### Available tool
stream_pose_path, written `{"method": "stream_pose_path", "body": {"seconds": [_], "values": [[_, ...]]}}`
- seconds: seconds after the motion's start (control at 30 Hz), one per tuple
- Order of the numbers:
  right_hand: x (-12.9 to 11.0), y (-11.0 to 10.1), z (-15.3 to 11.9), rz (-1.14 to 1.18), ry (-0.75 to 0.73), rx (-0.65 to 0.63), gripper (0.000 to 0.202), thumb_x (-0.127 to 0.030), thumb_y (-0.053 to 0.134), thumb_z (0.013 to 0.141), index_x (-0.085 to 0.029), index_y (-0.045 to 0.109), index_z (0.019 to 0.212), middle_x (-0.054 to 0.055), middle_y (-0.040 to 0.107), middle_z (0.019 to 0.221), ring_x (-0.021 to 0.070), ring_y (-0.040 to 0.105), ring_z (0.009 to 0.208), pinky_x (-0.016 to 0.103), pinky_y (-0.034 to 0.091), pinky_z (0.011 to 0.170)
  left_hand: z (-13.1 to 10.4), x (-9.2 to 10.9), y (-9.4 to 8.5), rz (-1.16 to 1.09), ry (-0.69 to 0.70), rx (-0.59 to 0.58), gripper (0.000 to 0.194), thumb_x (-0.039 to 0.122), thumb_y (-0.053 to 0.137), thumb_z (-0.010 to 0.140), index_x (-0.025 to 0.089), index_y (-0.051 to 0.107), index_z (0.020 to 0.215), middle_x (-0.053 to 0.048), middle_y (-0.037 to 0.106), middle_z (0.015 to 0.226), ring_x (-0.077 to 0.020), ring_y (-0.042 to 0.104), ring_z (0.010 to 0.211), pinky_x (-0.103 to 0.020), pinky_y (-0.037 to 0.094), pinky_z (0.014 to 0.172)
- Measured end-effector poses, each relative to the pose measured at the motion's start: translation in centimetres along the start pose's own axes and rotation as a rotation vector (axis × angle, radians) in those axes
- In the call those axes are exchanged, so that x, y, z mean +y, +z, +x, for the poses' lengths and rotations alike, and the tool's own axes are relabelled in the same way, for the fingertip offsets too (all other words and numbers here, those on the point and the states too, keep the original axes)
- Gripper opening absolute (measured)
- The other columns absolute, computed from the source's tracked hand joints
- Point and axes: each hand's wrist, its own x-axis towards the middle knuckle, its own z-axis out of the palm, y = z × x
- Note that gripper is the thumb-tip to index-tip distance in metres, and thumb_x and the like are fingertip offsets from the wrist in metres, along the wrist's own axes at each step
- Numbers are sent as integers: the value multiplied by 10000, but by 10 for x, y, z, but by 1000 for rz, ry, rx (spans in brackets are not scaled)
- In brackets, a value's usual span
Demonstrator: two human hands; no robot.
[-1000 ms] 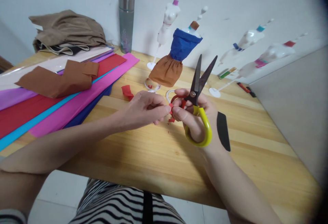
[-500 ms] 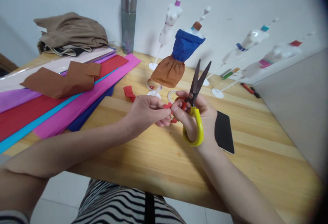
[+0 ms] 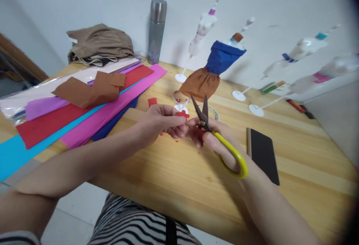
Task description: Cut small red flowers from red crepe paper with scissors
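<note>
Between the thumb and fingers of my left hand (image 3: pixel 158 123) is a small red flower-shaped piece of paper (image 3: pixel 183 115). My right hand (image 3: pixel 221 140) is closed around a pair of scissors (image 3: pixel 232 153) with yellow and red handles. Their dark blades point up and away, slightly parted, beside the cutout. Its fingertips come close to my left hand, and whether they touch the paper I cannot tell. Just beyond, a small dress form wears a blue top (image 3: pixel 223 57) and a gathered brown skirt (image 3: pixel 200 84). A red scrap (image 3: pixel 152 102) lies past my left hand.
Coloured paper strips (image 3: pixel 112 107) and a brown piece (image 3: pixel 92 91) cover the left side, below a folded brown cloth (image 3: pixel 101 43). A steel flask (image 3: pixel 157 32) stands by the wall. Other dress forms (image 3: pixel 308 45) line the back. A phone (image 3: pixel 263 155) lies right; a tape roll (image 3: pixel 214 112) sits centrally.
My hands have drawn slightly apart, and the red flower shape now shows plainly in my left fingers. The scissors have tilted, blades lower and leaning left. The whole view has shifted.
</note>
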Motion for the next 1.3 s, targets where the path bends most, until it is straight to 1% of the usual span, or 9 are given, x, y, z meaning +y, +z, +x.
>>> {"method": "stream_pose_path", "body": {"seconds": [0.17, 0.23, 0.33, 0.47, 0.6, 0.8, 0.97, 1.13, 1.3], "values": [[-1, 9, -4, -28, 102, -75, 574, -713, 644, 853, -204, 719, 1107, 96, 718, 962, 177, 610, 684, 317, 544, 595, -1, -5, -9, -61, 26, -34, 253, 289, 856, 681, 102, 690, 643, -28, 715, 622, -83, 652, 512, -172, 518, 531], [-5, 10, -4, -72, 127, -144, 625, -738, 602, 869, -192, 709, 1155, 95, 696, 956, 189, 604, 726, 336, 546, 665, -1, -4, -11, -70, 27, -42, 254, 296, 852, 691, 98, 699, 644, -28, 711, 611, -83, 652, 505, -170, 519, 527], [-9, 9, 0, -149, 96, -224, 632, -733, 540, 910, -192, 697, 1197, 69, 657, 910, 191, 579, 732, 350, 521, 721, -2, -2, -12, -56, 21, -32, 252, 285, 857, 683, 97, 698, 627, -30, 709, 597, -82, 649, 496, -166, 515, 518], [-6, 10, 3, -221, 24, -258, 576, -696, 498, 950, -217, 681, 1213, 59, 644, 897, 198, 564, 715, 349, 505, 689, -3, 1, -10, -10, -1, 2, 235, 245, 856, 657, 97, 684, 594, -29, 700, 564, -84, 642, 472, -159, 499, 487], [-4, 12, 2, -257, -16, -263, 542, -681, 497, 961, -203, 674, 1142, 29, 594, 762, 196, 549, 706, 338, 496, 681, -4, 4, -3, 29, -52, 49, 216, 179, 831, 649, 98, 656, 553, -20, 681, 536, -79, 618, 441, -157, 480, 455], [-4, 10, 1, -276, -41, -256, 510, -670, 500, 967, -188, 621, 1083, 39, 626, 857, 158, 516, 686, 309, 469, 647, -6, 8, 4, 49, -118, 85, 227, 111, 722, 761, 100, 656, 543, -20, 669, 515, -81, 605, 418, -169, 501, 455], [-1, 9, -1, -320, -19, -243, 484, -654, 518, 964, -197, 631, 1080, 20, 610, 805, 152, 504, 658, 290, 423, 586, -7, 6, 5, 25, -148, 84, 243, 90, 715, 774, 99, 660, 538, -18, 667, 510, -83, 610, 419, -164, 504, 447], [-2, 8, -2, -332, -24, -252, 506, -667, 519, 957, -185, 633, 1059, 22, 608, 811, 158, 513, 688, 283, 429, 605, -8, 7, 5, 27, -159, 81, 243, 100, 725, 774, 103, 664, 539, -23, 674, 524, -85, 615, 430, -165, 500, 450], [-2, 8, -1, -347, 1, -244, 530, -682, 515, 949, -181, 644, 1063, 20, 586, 802, 163, 492, 693, 289, 415, 609, -9, 10, 8, 52, -171, 109, 262, 89, 698, 783, 103, 652, 526, -19, 657, 503, -83, 601, 412, -165, 487, 438]]}}
